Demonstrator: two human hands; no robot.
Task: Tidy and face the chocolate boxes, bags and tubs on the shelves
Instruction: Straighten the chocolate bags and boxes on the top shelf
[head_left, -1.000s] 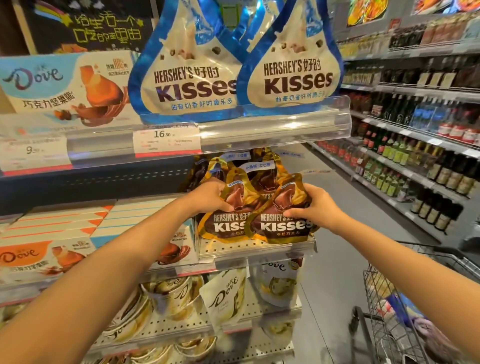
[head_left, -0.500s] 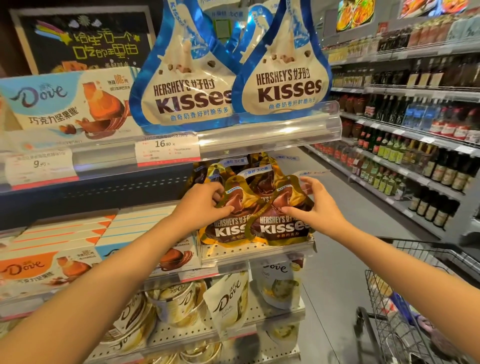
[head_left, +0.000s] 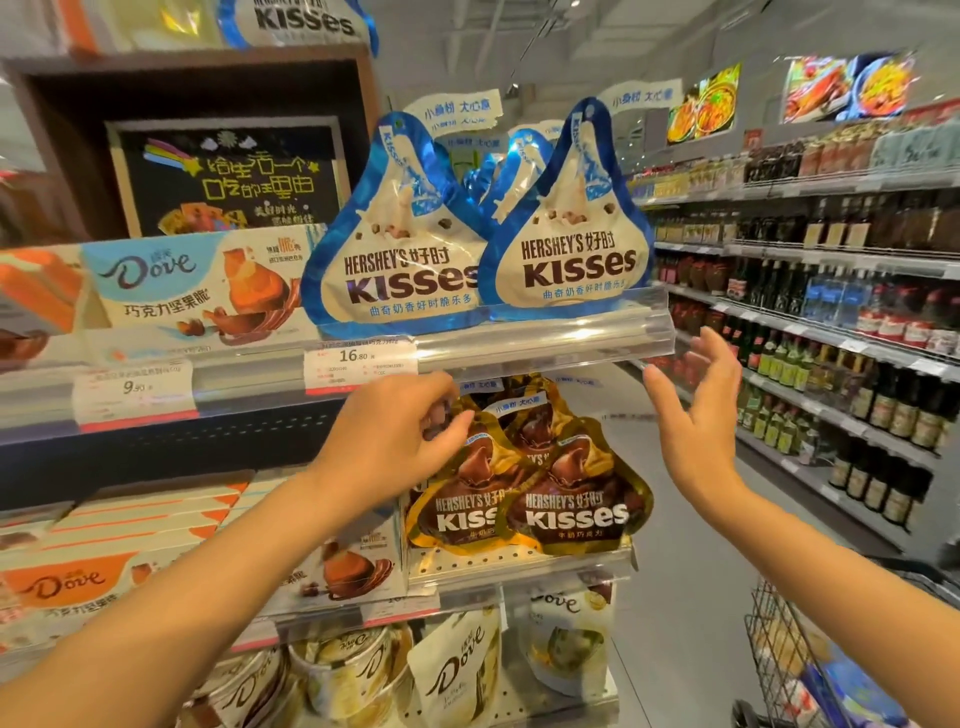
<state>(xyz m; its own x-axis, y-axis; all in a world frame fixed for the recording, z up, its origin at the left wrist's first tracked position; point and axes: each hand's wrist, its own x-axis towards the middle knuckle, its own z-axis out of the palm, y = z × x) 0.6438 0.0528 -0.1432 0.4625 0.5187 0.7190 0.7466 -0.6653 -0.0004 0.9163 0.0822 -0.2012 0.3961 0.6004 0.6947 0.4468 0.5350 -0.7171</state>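
Shop aisle seen from head height, two bare forearms reaching toward a chocolate display w/ open floor to the right. Left hand (head_left: 395, 436) has fingers curled loosely at the top edge of the gold Kisses bags (head_left: 524, 499); whether it grips one I can't tell. Right hand (head_left: 696, 415) is raised in free air, fingers spread and straight, holding nothing, just beside the clear front rail (head_left: 545, 332) of the upper shelf. Gold bags stand at the middle shelf's front edge, overlapping. Above them, two blue-and-white Kisses bags (head_left: 483, 249) stand upright behind the rail. Dove boxes (head_left: 171, 291) sit left of those. Bottom shelf holds Dove tubs (head_left: 353, 675) and pouches (head_left: 462, 670). Wire cart (head_left: 789, 654) at lower right.
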